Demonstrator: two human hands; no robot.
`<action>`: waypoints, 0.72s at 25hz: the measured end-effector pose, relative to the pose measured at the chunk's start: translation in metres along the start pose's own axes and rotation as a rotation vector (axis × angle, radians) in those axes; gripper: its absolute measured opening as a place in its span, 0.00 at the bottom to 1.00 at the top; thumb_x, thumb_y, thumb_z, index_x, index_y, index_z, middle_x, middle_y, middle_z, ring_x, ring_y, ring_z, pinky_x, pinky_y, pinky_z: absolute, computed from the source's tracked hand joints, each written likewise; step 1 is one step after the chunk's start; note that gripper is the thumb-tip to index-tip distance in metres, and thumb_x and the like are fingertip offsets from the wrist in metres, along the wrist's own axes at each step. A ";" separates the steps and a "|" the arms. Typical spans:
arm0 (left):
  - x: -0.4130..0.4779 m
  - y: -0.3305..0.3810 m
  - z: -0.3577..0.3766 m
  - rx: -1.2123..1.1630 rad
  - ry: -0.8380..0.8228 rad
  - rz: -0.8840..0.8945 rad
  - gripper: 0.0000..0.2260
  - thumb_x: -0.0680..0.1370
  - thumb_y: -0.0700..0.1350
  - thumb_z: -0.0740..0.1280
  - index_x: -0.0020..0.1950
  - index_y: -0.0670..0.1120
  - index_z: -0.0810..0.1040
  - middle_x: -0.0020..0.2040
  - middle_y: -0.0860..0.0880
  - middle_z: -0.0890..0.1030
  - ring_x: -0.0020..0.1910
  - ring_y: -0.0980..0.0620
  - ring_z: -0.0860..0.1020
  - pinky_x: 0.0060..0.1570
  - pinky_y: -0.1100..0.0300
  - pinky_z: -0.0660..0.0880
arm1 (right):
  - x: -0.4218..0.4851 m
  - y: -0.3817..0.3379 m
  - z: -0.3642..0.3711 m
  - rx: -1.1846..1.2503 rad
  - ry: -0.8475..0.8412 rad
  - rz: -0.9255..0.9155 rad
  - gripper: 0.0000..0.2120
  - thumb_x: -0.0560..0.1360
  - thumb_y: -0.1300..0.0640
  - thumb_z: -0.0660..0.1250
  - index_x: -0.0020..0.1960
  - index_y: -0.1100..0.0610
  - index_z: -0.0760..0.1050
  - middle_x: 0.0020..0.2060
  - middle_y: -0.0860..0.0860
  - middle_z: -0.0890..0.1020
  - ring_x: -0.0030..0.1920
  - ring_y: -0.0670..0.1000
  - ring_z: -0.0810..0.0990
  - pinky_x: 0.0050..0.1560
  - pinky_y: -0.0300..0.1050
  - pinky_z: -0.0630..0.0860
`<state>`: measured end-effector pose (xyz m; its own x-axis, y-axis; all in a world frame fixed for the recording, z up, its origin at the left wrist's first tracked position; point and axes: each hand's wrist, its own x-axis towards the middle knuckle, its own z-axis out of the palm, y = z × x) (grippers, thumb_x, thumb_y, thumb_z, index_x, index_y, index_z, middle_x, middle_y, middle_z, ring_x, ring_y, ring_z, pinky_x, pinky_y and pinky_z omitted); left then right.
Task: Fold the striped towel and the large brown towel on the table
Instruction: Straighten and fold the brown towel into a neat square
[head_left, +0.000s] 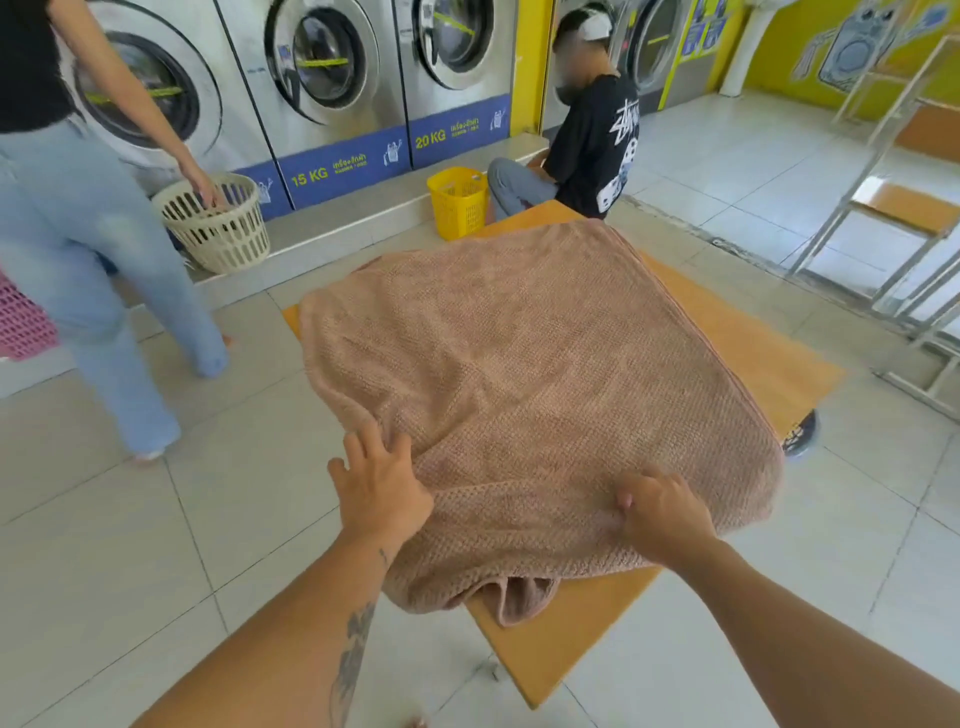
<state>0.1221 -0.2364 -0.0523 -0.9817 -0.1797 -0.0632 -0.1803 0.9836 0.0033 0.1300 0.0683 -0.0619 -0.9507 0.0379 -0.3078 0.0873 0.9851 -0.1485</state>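
Brown waffle-weave cloth covers most of the orange worktop (753, 364): the large brown towel (530, 374) lies spread over it, apparently already doubled, since a second layer shows along the far right edge and a loose fold sags off the near edge towards the floor. The left hand (382, 486) rests on the towel's near left edge with its fingers spread flat, pressing or smoothing the cloth, not pinching it. The right hand (662, 512) sits on the near right part of the towel with the fingers curled downward into the fabric; whether it has a pinch of cloth or merely presses on it cannot be told, as the fingertips are hidden under the knuckles. The step in hand looks like smoothing and squaring the brown towel between folds. The next move likely calls for gathering the sagging near edge, taking both near corners, and carrying them across to meet the far edge evenly, with the wrinkle by the left hand flattened first. No striped towel is visible; it may be under the brown one or out of frame, so its progress cannot be judged. Most of the worktop's edges and its legs are hidden too, and a small dark object past the far right corner is too unclear to name.
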 end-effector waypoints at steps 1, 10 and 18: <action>-0.002 0.015 -0.005 -0.007 0.025 0.006 0.17 0.72 0.49 0.64 0.61 0.52 0.70 0.67 0.44 0.63 0.63 0.42 0.63 0.60 0.46 0.65 | 0.004 0.008 -0.003 -0.004 -0.002 -0.042 0.09 0.76 0.58 0.60 0.54 0.53 0.76 0.52 0.50 0.74 0.57 0.58 0.74 0.54 0.54 0.76; -0.055 0.212 0.023 -0.355 -0.213 0.317 0.08 0.79 0.53 0.60 0.57 0.57 0.74 0.54 0.58 0.71 0.52 0.55 0.73 0.55 0.54 0.73 | 0.036 0.178 -0.036 0.176 -0.058 0.136 0.26 0.72 0.55 0.63 0.69 0.54 0.60 0.64 0.59 0.66 0.66 0.64 0.67 0.65 0.60 0.68; -0.061 0.328 0.027 -0.124 -0.241 0.412 0.28 0.71 0.60 0.66 0.70 0.58 0.63 0.60 0.53 0.62 0.59 0.50 0.62 0.63 0.53 0.64 | 0.063 0.225 -0.052 0.685 -0.134 0.065 0.22 0.73 0.63 0.63 0.64 0.56 0.60 0.54 0.56 0.71 0.52 0.59 0.74 0.51 0.52 0.75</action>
<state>0.1244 0.0979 -0.0745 -0.9335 0.2464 -0.2604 0.1994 0.9605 0.1942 0.0737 0.3013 -0.0658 -0.8963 0.0288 -0.4425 0.3524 0.6521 -0.6713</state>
